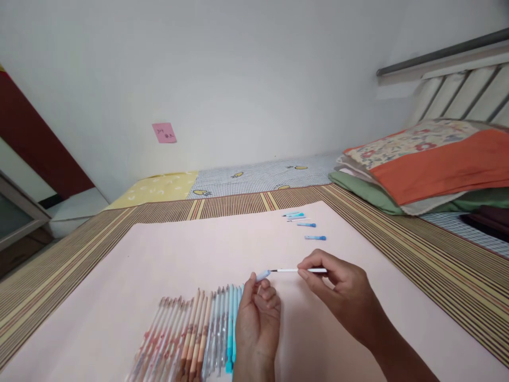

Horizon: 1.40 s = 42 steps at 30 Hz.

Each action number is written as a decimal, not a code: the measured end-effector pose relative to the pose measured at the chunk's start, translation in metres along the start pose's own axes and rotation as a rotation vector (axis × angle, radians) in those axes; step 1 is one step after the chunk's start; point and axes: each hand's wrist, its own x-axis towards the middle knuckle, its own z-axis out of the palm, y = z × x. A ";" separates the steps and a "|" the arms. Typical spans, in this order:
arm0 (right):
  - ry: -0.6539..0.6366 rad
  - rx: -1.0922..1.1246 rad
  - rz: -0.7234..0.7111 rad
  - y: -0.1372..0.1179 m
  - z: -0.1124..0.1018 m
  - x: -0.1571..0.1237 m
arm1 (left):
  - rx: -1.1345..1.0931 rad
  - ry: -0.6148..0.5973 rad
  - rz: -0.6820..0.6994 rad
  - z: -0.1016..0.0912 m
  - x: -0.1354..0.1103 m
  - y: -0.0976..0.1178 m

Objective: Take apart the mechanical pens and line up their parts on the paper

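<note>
My left hand [260, 313] pinches a short pale blue pen part [263, 275] between thumb and fingertips. My right hand [338, 286] grips a thin white pen refill [290, 270] between thumb and forefinger. The refill lies nearly level, and its dark tip points left at the end of the blue part. Whether the two touch, I cannot tell. Just left of my left hand, turquoise pens [230, 323] end a row that also has clear pens [218, 334], peach-and-brown pens [196, 334] and clear pens with reddish marks [163, 334]. My left hand partly hides the row's right end.
Small blue pen parts [315, 237] and thin refills lie on the pale pink sheet [191, 249] beyond my hands. A striped mat [369, 228] spreads beneath it. Folded bedding [437, 164] is piled at right, and a pink note [164, 132] sticks to the wall.
</note>
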 end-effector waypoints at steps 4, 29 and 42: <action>-0.004 -0.067 -0.088 -0.004 -0.003 -0.001 | 0.062 0.009 0.054 0.002 0.000 -0.002; -0.093 -0.049 -0.083 -0.003 0.009 -0.003 | 0.251 -0.108 0.153 0.001 -0.007 -0.016; -0.142 0.245 0.064 0.013 0.051 -0.014 | 0.140 -0.110 0.039 -0.013 0.007 0.001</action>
